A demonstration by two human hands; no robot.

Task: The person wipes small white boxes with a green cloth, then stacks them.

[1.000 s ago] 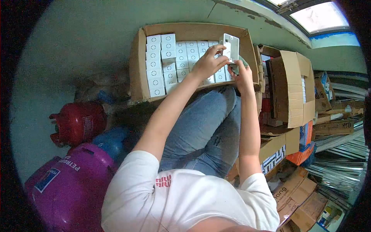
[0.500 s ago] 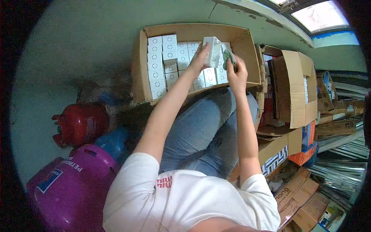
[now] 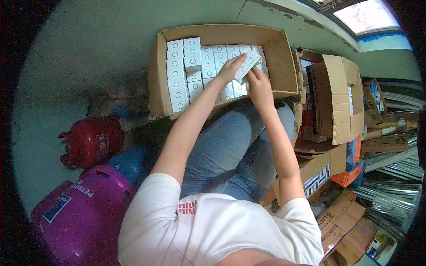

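Room: A corner with a pale green wall [image 3: 88, 53] is shown, lit by a window [image 3: 366, 17] at upper right.
Work surface: A large open cardboard carton [image 3: 282, 66] is set against the wall, in front of bent knees in blue jeans [image 3: 226, 142].
Left side: A red gas cylinder [image 3: 95, 142], a blue rounded object [image 3: 128, 164] and a purple gas cylinder [image 3: 84, 221] are grouped together.
Right side: A second opened carton [image 3: 333, 97] and long silvery lengths [image 3: 390, 177] are stacked.
Writing: "PETRO" can be read on the purple cylinder, above a blue label [image 3: 57, 208] too small to read; "ang" is printed on a brown carton [image 3: 335, 221] at lower right.
Carton contents: Rows of white boxes [image 3: 177, 84] are packed inside, their faces marked with broken circles.
White box: One white box [image 3: 247, 64], similarly marked, is held tilted above the rows, towards the carton's right half.
Left hand: The box's left edge is gripped by the partly curled left hand [image 3: 227, 71].
Right hand: The box's lower right side is met by the bent fingers of the right hand [image 3: 261, 91]; whether anything is held there cannot be told.
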